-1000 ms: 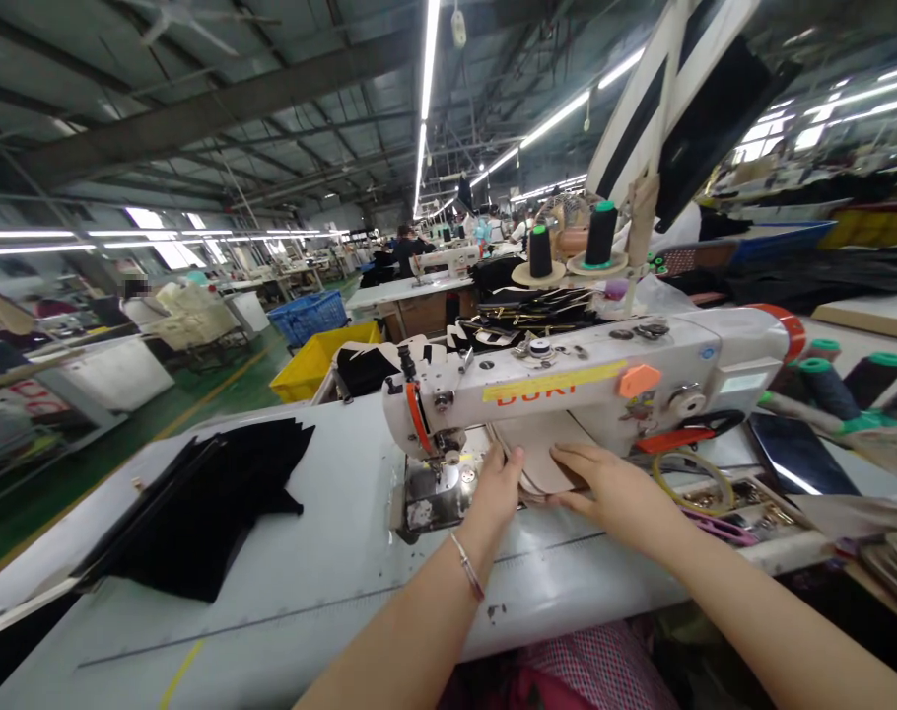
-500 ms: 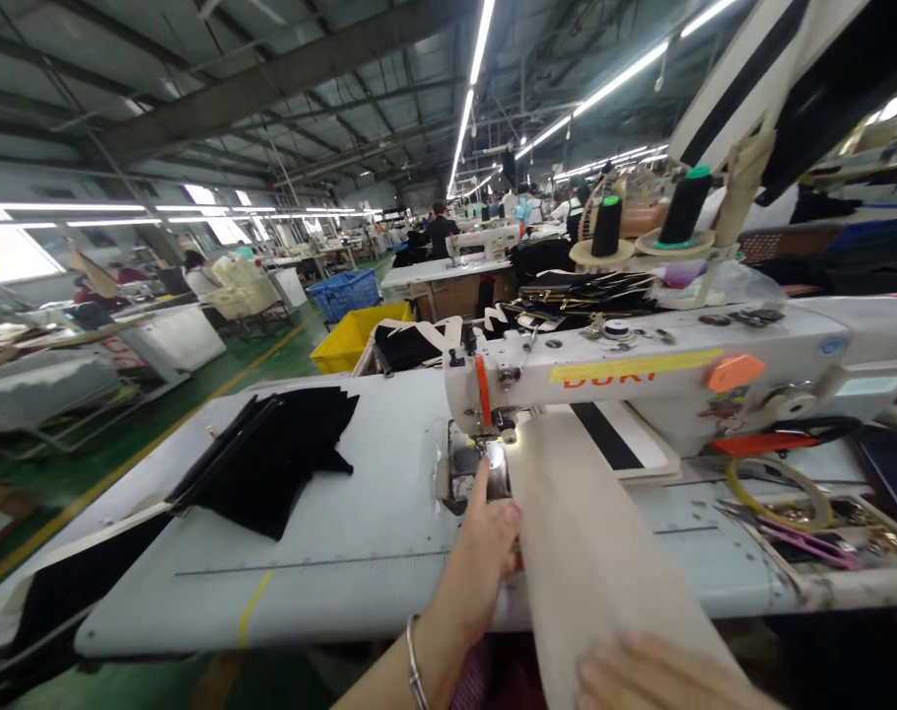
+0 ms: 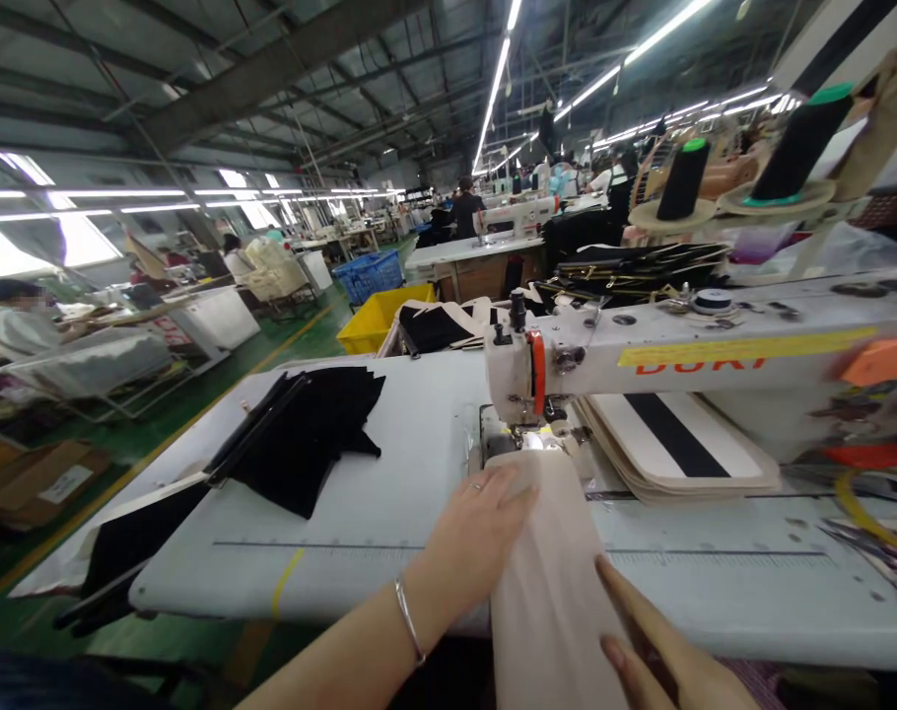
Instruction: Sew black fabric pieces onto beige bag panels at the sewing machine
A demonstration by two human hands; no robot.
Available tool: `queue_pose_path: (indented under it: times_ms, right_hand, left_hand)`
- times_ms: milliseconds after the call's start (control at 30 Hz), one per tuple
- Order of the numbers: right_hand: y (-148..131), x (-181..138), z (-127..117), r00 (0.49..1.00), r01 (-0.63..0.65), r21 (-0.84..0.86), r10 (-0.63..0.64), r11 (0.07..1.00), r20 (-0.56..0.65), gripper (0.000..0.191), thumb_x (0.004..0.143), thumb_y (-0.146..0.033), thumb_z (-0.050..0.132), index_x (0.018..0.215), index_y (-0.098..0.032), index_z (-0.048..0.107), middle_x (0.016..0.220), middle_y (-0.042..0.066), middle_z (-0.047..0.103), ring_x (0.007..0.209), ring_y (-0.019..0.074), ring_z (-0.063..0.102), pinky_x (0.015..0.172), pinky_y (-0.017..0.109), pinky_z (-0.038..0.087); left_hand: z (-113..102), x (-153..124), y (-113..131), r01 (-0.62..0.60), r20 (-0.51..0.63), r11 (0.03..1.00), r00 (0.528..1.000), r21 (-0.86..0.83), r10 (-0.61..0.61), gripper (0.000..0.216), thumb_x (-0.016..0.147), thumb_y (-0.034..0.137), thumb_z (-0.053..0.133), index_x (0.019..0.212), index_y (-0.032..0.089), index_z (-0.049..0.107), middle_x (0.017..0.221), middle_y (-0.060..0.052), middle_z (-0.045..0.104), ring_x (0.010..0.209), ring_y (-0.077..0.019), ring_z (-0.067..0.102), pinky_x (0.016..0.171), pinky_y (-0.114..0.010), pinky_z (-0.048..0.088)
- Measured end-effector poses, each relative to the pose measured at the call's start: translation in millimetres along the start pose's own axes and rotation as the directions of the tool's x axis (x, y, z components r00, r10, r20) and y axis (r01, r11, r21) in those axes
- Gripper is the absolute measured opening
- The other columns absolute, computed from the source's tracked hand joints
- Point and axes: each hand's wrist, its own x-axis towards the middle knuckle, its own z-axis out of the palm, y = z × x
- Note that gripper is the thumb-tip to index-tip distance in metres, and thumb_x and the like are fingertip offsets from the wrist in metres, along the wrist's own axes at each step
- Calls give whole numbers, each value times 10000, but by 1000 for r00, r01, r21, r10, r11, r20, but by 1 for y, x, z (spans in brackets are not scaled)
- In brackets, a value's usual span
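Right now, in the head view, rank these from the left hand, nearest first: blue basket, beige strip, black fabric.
1. Beige strip: partly under the left hand.
2. Black fabric: on the table, left side.
3. Blue basket: far left, beyond the table.

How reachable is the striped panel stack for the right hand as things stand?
Likely yes: the striped panel stack has its near edge exposed toward the right hand; the sewing machine overhangs only its back.

My right hand (image 3: 689, 675) cut by the bottom edge, the beige strip (image 3: 544, 592) cut there also, sewing machine (image 3: 774, 320) cut at right, carton label (image 3: 64, 483) too small for reading.
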Motion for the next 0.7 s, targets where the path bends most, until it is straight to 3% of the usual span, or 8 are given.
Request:
queue_pose_path:
  times_ms: [100, 267, 467, 600, 700]
  right_hand:
    - [-11, 13, -2, 999, -35, -22, 35, 999, -13, 730, 844, -514, 507, 1483, -192, 361, 1447, 72, 408, 1323, 301, 403, 1117, 481, 308]
    - [-21, 31, -6, 997, -52, 16, 53, 999, -58, 723, 814, -537, 529, 1461, -240, 405, 1425, 56, 443, 1299, 309, 444, 1124, 513, 268]
    - [-17, 40, -10, 995, -59, -15, 58, 998, -83, 699, 791, -553, 561, 1422, -267, 468, 1369, 67, 510, 1259, 331, 486, 1108, 530, 283]
    - [-10, 37, -8, 992, 23, -170, -45, 985, -121, 633, 856, -523, 491, 1423, -242, 462, 1375, 68, 496, 1265, 309, 475, 1064, 512, 349]
    - [-3, 34, -5, 980, 127, -284, -165, 950, -113, 573, 922, -438, 436, 1450, -220, 409, 1406, 48, 455, 1257, 251, 483, 1032, 402, 410]
  left_hand:
    - [2, 18, -17, -143, 61, 990, 988, -8, 143, 429, 947, 269, 508, 1371, 204, 502, 1469, -110, 434, 1363, -268, 388, 1176, -452, 229]
    - [9, 30, -36, -147, 42, 988, 988, -44, 149, 482, 937, 346, 549, 1399, 240, 460, 1474, -88, 430, 1386, -263, 359, 1195, -448, 183]
    - [12, 35, -36, -134, 32, 989, 991, 60, 133, 478, 938, 352, 548, 1379, 188, 467, 1436, -118, 449, 1378, -273, 364, 1198, -457, 209]
    - [12, 37, -34, -149, 33, 979, 989, 139, 146, 437, 954, 340, 516, 1361, 185, 472, 1394, -117, 470, 1348, -264, 403, 1189, -473, 253]
    - [14, 36, -35, -150, 23, 968, 989, 201, 148, 416, 973, 341, 477, 1358, 184, 467, 1395, -109, 466, 1350, -255, 399, 1184, -480, 269]
